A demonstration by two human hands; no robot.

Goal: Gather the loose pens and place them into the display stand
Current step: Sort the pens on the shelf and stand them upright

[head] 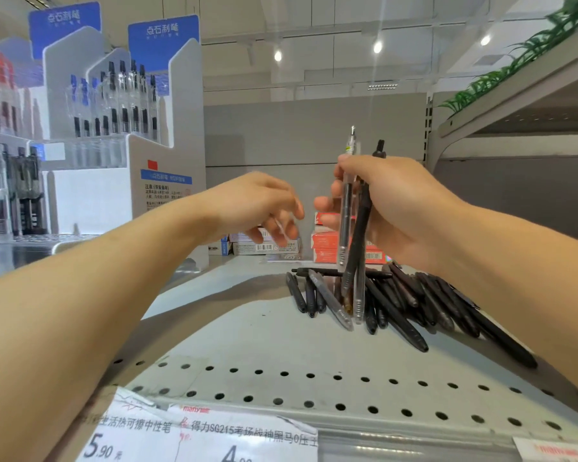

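My right hand (391, 208) grips a few upright pens (354, 235) above the loose pile (381, 301); left hand (264, 208) relaxed, empty. Display stand (127, 135) sits left of the pile. Align tips before slotting in.

Grey perforated metal shelf (281, 335), grey back panel (314, 135), ceiling spotlights (377, 47)

Price label strip (197, 435) on the shelf's front edge: "5.90" on the left tag; the next tag reads "得力SG215", a red "many" logo above it and a cut-off "4" below. Left tag's text line ends in "中性笔". Display stand (167, 155): blue header cards (163, 36) carry white Chinese characters, mirrored or blurred, not readable. Its side panel has small print, illegible. Boxes (264, 246) behind show barcodes only.
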